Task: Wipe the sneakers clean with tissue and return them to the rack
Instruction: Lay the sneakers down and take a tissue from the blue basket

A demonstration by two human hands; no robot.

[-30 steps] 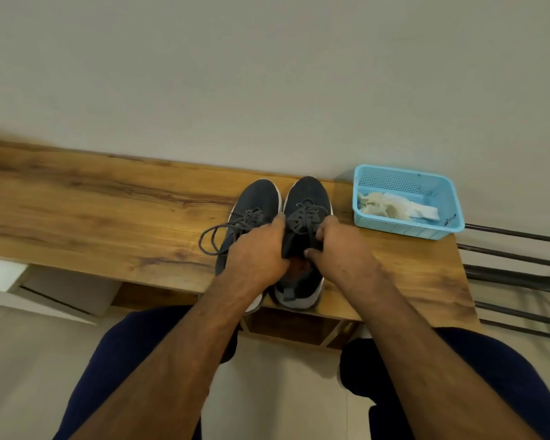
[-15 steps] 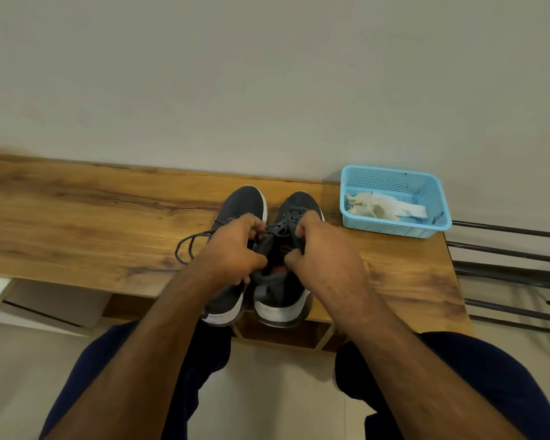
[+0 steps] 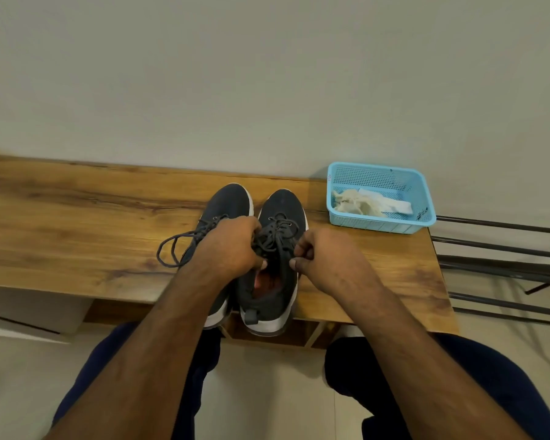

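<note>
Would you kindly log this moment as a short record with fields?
surface: wooden bench against the wall
sneakers: dark pair side by side, toes toward the wall
left hand: grips the sneakers at the laces
right hand: pinches the right sneaker's collar
basket: blue, on the bench's right end
tissue: crumpled, in the basket
rack: dark bars, right of the bench

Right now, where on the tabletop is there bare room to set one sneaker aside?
The widest free patch is the wooden tabletop left of the left sneaker, past its trailing lace loop. Crowded: the right sneaker sits near the blue basket, leaving only a strip in front.
</note>
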